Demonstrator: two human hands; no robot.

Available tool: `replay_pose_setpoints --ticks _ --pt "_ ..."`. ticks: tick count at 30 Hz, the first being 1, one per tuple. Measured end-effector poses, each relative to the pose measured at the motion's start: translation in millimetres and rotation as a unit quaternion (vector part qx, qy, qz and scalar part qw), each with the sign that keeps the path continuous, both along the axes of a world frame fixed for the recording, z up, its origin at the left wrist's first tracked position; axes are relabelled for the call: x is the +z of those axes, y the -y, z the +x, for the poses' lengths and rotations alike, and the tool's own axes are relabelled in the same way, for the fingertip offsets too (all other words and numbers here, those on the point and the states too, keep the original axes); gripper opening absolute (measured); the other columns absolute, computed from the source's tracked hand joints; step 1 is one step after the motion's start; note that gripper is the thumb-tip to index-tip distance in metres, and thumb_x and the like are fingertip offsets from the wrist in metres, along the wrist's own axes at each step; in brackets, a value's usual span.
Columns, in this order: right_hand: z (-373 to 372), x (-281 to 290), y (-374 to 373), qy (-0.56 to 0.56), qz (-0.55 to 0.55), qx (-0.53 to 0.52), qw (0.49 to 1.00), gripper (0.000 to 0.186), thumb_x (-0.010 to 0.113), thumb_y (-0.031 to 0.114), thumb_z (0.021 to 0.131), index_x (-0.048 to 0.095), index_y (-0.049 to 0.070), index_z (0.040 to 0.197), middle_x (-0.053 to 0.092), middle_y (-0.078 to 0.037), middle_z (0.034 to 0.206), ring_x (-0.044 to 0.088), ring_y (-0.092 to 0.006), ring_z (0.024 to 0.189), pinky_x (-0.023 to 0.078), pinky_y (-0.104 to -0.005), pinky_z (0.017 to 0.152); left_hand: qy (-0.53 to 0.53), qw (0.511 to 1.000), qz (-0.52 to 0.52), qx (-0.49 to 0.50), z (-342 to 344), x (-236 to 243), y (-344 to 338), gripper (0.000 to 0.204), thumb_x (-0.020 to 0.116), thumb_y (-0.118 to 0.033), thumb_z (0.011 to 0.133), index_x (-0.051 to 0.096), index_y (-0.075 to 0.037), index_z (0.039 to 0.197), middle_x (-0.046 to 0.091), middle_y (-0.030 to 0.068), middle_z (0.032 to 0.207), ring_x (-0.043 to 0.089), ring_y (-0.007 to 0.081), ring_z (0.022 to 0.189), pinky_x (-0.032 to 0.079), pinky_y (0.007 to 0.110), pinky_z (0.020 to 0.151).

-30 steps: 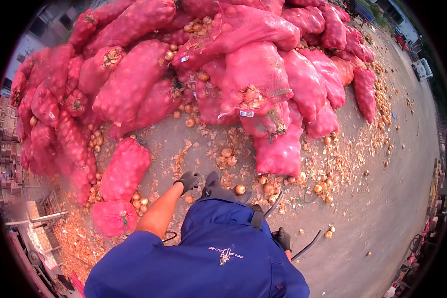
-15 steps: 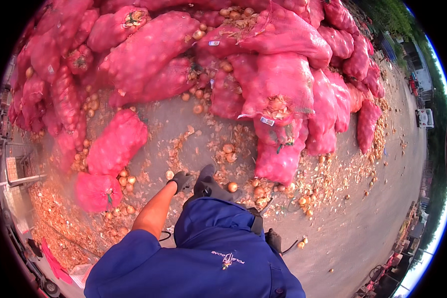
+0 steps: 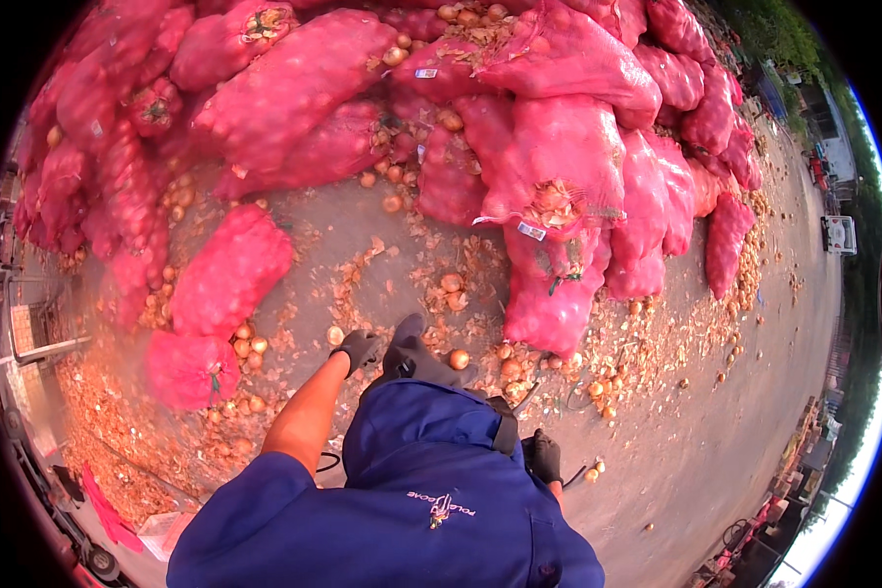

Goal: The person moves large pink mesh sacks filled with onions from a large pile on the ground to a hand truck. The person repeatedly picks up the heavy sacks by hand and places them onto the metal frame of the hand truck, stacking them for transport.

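The left hand (image 3: 358, 350), gloved and seemingly curled, hangs beside a loose onion (image 3: 335, 336); the gloved right hand (image 3: 541, 456) is near the blue clothing (image 3: 441, 519). Whether either grip holds anything cannot be told. Farther left, a red sack (image 3: 230, 269) lies on the ground (image 3: 343, 220), long axis slanting away rightward, apart from heaped sacks (image 3: 568, 147) that probably brace one another.

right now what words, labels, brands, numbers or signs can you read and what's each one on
Navy blue shirt: pale lettering around a small emblem; I don't copy out printed words.
Front red mesh onion sack: small white label, too small to read.
Red mesh sack behind it: another small label, too small to read.
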State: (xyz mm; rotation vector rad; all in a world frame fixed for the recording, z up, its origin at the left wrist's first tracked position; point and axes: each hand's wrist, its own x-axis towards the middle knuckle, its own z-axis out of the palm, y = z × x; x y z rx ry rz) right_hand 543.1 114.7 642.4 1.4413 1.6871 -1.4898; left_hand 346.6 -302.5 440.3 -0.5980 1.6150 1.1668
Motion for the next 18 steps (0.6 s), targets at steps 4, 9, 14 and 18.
replay_pose_setpoints --ticks 4,9,14,18 --pt "22 -17 -9 -0.030 0.034 0.085 0.995 0.041 0.041 0.025 0.099 0.065 0.000 0.077 0.066 -0.008 0.069 0.061 -0.0166 0.059 0.048 -0.0301 0.057 -0.016 1.000 -0.020 -0.011 -17 28 -17 0.026 0.058 -0.031 0.091 0.061 -0.009 0.104 0.062 0.0030 0.077 0.057 0.0109 0.061 0.044 0.027 0.051" --pt "40 -23 -11 -0.038 0.079 0.129 0.988 0.041 0.042 0.025 0.098 0.064 0.000 0.074 0.063 -0.006 0.066 0.057 -0.0145 0.056 0.045 -0.0300 0.055 -0.003 1.000 -0.008 -0.024 -22 29 -32 0.027 0.058 -0.031 0.091 0.061 -0.008 0.104 0.062 0.0027 0.080 0.058 0.0112 0.064 0.047 0.028 0.054" --pt "65 -45 -18 -0.018 -0.017 -0.080 0.996 0.040 0.046 0.032 0.097 0.060 0.004 0.073 0.056 -0.006 0.059 0.050 -0.0140 0.044 0.038 -0.0271 0.041 -0.004 1.000 0.000 -0.006 -22 35 -51 0.027 0.059 -0.032 0.090 0.060 -0.007 0.100 0.062 0.0024 0.082 0.058 0.0112 0.063 0.048 0.029 0.055" --pt "85 -61 -30 -0.027 -0.019 -0.101 0.994 0.042 0.045 0.029 0.098 0.063 0.000 0.074 0.060 -0.005 0.062 0.055 -0.0135 0.055 0.043 -0.0287 0.052 -0.006 0.999 -0.031 -0.030 -23 53 -74 0.027 0.059 -0.032 0.090 0.060 -0.006 0.098 0.061 0.0020 0.079 0.059 0.0107 0.062 0.047 0.027 0.053"
